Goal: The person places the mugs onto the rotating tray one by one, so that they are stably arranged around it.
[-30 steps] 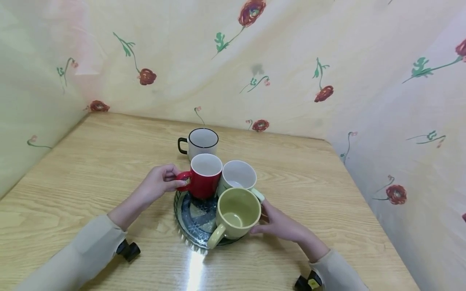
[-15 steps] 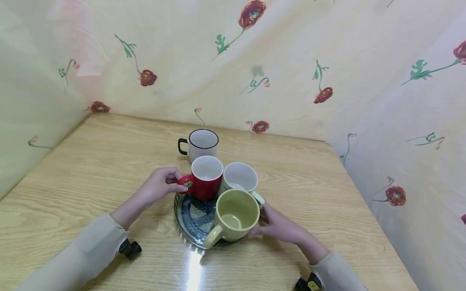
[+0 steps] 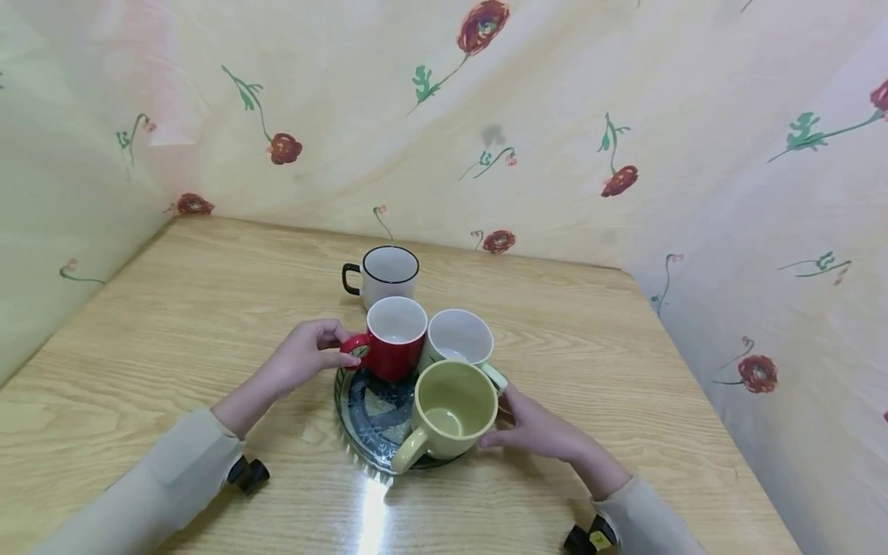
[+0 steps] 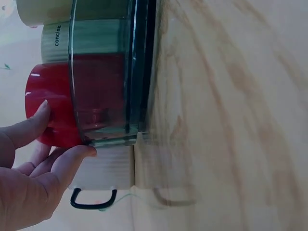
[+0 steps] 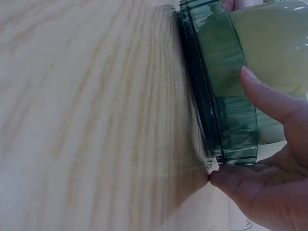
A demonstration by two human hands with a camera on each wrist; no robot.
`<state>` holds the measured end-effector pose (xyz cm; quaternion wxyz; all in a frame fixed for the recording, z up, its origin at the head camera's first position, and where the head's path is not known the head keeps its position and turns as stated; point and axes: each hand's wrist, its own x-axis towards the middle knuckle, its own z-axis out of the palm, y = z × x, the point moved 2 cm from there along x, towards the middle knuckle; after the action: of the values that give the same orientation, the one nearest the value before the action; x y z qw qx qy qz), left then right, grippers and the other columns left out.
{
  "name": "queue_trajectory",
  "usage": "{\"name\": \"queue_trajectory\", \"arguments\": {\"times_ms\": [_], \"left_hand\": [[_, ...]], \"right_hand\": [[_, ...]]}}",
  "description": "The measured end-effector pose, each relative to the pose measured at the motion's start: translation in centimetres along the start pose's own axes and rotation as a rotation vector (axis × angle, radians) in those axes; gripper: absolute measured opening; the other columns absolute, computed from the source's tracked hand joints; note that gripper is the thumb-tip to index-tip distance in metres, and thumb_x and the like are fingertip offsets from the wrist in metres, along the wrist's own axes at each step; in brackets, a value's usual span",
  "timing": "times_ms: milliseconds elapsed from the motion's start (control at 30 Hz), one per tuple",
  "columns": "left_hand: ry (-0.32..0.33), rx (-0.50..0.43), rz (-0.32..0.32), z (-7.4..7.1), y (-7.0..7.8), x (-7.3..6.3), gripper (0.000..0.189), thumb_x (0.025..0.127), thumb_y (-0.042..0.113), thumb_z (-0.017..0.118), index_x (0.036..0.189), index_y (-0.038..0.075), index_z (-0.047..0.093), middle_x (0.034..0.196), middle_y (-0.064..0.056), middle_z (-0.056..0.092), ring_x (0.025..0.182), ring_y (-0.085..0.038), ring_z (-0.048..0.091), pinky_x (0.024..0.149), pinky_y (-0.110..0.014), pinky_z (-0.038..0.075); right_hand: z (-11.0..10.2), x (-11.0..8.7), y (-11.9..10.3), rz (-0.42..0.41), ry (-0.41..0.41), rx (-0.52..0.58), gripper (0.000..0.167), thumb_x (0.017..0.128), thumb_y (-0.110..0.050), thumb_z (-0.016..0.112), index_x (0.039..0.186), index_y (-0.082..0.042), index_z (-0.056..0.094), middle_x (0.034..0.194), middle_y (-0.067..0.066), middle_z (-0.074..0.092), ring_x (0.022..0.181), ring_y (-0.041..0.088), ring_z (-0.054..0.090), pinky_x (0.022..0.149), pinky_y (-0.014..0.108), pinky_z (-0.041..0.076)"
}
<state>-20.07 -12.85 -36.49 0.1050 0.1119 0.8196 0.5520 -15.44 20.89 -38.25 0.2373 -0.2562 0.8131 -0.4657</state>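
Observation:
A round, clear-walled tray (image 3: 375,420) with a dark patterned base sits mid-table. Standing in it are a red mug (image 3: 395,358), a pale green-and-white mug (image 3: 432,358) and a yellow-green mug (image 3: 454,435). My left hand (image 3: 305,356) pinches the red mug at its handle; in the left wrist view its index fingertip (image 4: 90,150) lies close to the tray's wall. On the opposite side, my right hand (image 3: 544,432) grips the tray's green-tinted glass wall (image 5: 236,127), thumb by the upper edge, other fingers lower along the outside. The yellow-green mug partly hides them in the head view.
Behind the tray, on the wooden table (image 3: 208,301), stands a white ridged mug (image 3: 390,291) with a black rim and handle. Flower-patterned sheeting (image 3: 388,154) closes off the table's back and both sides.
The tray and its mugs have turned very slightly clockwise, the yellow-green mug's handle shifting a little left. Both hands keep nearly the same places. The white black-rimmed mug stays put.

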Motion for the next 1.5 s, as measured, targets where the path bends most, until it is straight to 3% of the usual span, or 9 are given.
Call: {"name": "queue_trajectory", "arguments": {"times_ms": [267,433,467,533,667,867,1067,1367,1500], "left_hand": [[-0.071,0.009,0.029,-0.7,-0.6,0.1,0.04,0.089,0.01,0.069,0.124,-0.006,0.059,0.121,-0.024,0.065,0.115,-0.033,0.062,0.091,-0.034,0.056],[-0.112,0.052,0.057,-1.5,-0.9,-0.2,0.047,0.089,0.012,0.069,0.131,-0.004,0.055,0.13,-0.023,0.061,0.123,-0.037,0.057,0.099,-0.045,0.051],[-0.123,0.053,0.052,-1.7,-0.9,-0.1,0.049,0.089,0.012,0.069,0.133,-0.004,0.054,0.133,-0.023,0.059,0.125,-0.038,0.056,0.101,-0.046,0.05],[-0.144,0.057,0.043,-2.1,-0.9,0.0,0.052,0.09,0.014,0.068,0.136,-0.005,0.05,0.138,-0.024,0.055,0.127,-0.04,0.053,0.102,-0.048,0.049],[-0.169,0.035,0.036,-3.0,-0.5,0.5,0.058,0.091,0.018,0.068,0.139,-0.005,0.046,0.144,-0.025,0.048,0.131,-0.041,0.05,0.104,-0.05,0.047],[-0.107,0.043,0.009,-5.2,0.4,1.6,0.053,0.096,0.016,0.06,0.142,-0.005,0.042,0.147,-0.027,0.043,0.134,-0.042,0.045,0.108,-0.053,0.041],[-0.02,0.038,-0.035,-7.0,0.6,3.9,0.053,0.098,0.011,0.055,0.144,-0.008,0.036,0.15,-0.028,0.036,0.137,-0.043,0.041,0.111,-0.051,0.039],[0.019,-0.03,-0.076,-7.1,0.0,6.9,0.057,0.098,0.005,0.052,0.147,-0.01,0.027,0.154,-0.029,0.028,0.141,-0.043,0.034,0.115,-0.049,0.035],[-0.013,-0.006,-0.067,-6.6,-0.1,7.8,0.054,0.098,0.005,0.051,0.145,-0.013,0.03,0.153,-0.03,0.029,0.14,-0.044,0.034,0.116,-0.051,0.033]], "right_hand": [[-0.7,0.6,0.0,-0.049,-0.015,0.002,0.112,0.076,-0.011,0.079,0.155,-0.005,0.0,0.161,0.023,0.01,0.147,0.044,0.016,0.117,0.053,0.02],[-0.9,1.0,0.3,-0.066,-0.038,-0.005,0.107,0.077,-0.013,0.079,0.155,-0.005,0.007,0.161,0.017,0.018,0.148,0.037,0.02,0.118,0.022,0.023],[-0.9,1.0,0.3,-0.064,-0.04,-0.008,0.106,0.077,-0.014,0.079,0.155,-0.005,0.007,0.161,0.017,0.019,0.148,0.037,0.02,0.118,0.021,0.023],[-1.0,1.1,0.3,-0.06,-0.041,-0.016,0.106,0.078,-0.017,0.079,0.155,-0.005,0.007,0.161,0.017,0.019,0.148,0.037,0.02,0.119,0.024,0.024],[-1.2,1.1,0.0,-0.057,-0.033,-0.035,0.107,0.078,-0.016,0.079,0.155,-0.004,0.005,0.161,0.018,0.018,0.147,0.038,0.022,0.117,0.049,0.02],[-1.2,1.2,-0.2,-0.061,-0.038,-0.017,0.106,0.079,-0.012,0.078,0.155,-0.004,0.005,0.161,0.018,0.017,0.147,0.038,0.023,0.118,0.047,0.021],[-1.1,1.2,-0.2,-0.068,-0.038,-0.013,0.106,0.079,-0.011,0.077,0.155,-0.003,0.002,0.161,0.022,0.015,0.146,0.042,0.023,0.117,0.051,0.021],[-0.9,0.6,-0.1,-0.038,-0.038,0.011,0.106,0.08,-0.013,0.076,0.155,-0.004,0.001,0.162,0.021,0.012,0.147,0.041,0.018,0.116,0.05,0.02],[-0.9,0.3,0.1,-0.03,-0.029,0.003,0.105,0.081,-0.016,0.075,0.155,-0.004,0.002,0.161,0.023,0.013,0.146,0.043,0.02,0.116,0.052,0.021]]}}
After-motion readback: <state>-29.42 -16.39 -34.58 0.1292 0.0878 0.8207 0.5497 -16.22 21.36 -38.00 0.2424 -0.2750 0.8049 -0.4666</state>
